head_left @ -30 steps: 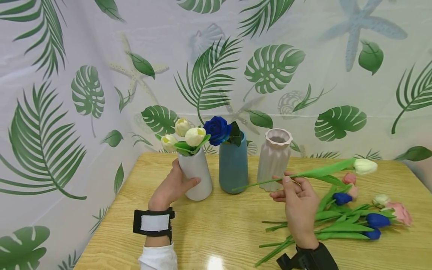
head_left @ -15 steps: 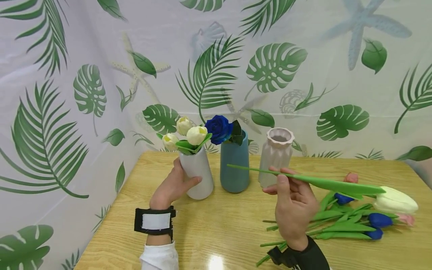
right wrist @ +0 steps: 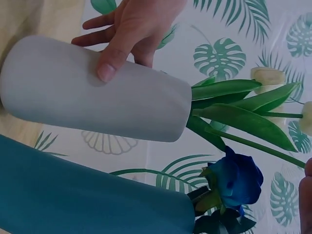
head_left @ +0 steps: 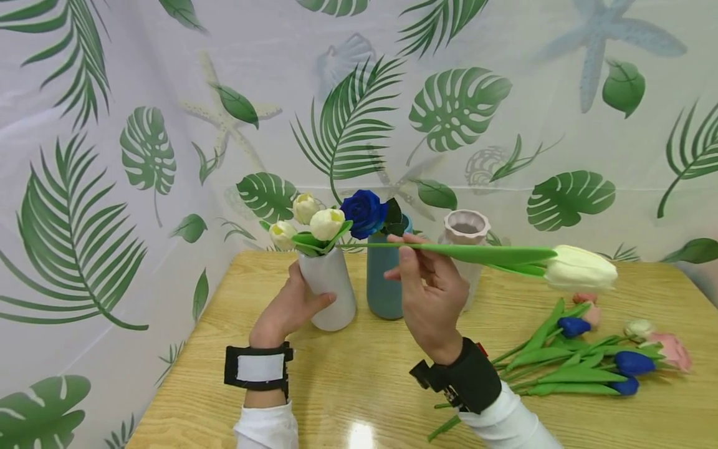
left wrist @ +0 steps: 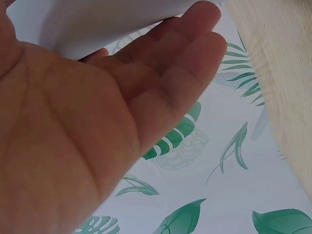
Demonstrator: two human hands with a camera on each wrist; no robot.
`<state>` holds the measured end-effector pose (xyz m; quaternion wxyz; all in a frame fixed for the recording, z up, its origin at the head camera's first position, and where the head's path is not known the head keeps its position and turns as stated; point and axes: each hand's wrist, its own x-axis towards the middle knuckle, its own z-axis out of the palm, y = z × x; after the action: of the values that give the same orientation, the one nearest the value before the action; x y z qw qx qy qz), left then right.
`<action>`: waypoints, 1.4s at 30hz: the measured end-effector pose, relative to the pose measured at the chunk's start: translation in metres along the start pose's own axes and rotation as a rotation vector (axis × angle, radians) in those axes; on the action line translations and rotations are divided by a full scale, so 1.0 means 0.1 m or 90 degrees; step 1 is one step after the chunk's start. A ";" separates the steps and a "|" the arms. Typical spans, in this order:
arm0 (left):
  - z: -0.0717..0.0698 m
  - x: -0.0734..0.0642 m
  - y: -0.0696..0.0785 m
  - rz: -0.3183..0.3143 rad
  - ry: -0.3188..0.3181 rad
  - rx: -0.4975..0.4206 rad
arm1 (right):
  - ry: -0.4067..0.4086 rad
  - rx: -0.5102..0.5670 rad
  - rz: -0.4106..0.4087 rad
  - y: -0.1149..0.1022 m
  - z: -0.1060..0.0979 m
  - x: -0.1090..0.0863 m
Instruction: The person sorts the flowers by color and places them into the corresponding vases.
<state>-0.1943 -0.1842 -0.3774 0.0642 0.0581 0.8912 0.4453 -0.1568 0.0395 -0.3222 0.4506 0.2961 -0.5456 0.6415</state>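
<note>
My left hand (head_left: 288,307) grips the side of a white vase (head_left: 326,290), its thumb across the front. Several cream tulips (head_left: 327,224) stand in that vase. In the left wrist view the fingers (left wrist: 165,87) lie along the pale vase wall (left wrist: 97,24). My right hand (head_left: 432,293) pinches the green stem of a white tulip (head_left: 580,268), held almost level with its bloom to the right. The stem's thin end reaches the white vase's mouth; in the right wrist view the stem (right wrist: 263,147) slants toward the leaves there, and only fingertips (right wrist: 307,195) show.
Just right stands a teal vase (head_left: 384,280) with a blue rose (head_left: 364,214). A pale ribbed vase (head_left: 467,227) is partly behind my right hand. Several loose tulips (head_left: 583,374) and a pink flower (head_left: 670,352) lie at the table's right. A leaf-print cloth (head_left: 348,112) hangs behind.
My right hand has moved left and up with the white tulip, whose stem end now meets the white vase's mouth. The tulip's bloom swung lower during the turn. My left hand stays put.
</note>
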 end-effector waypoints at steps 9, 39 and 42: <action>0.01 0.01 0.01 0.013 0.006 -0.009 | -0.133 -0.107 -0.043 0.19 0.16 0.11; 0.00 0.00 0.02 0.020 0.000 0.011 | -0.716 -0.423 0.388 0.40 0.19 -0.40; 0.00 0.00 0.01 0.018 0.002 0.013 | -0.719 -0.414 0.403 0.41 0.15 -0.48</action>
<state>-0.1946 -0.1834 -0.3771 0.0558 0.0705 0.8948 0.4372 -0.1752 0.0128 -0.3782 -0.0417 0.2611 -0.9179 0.2958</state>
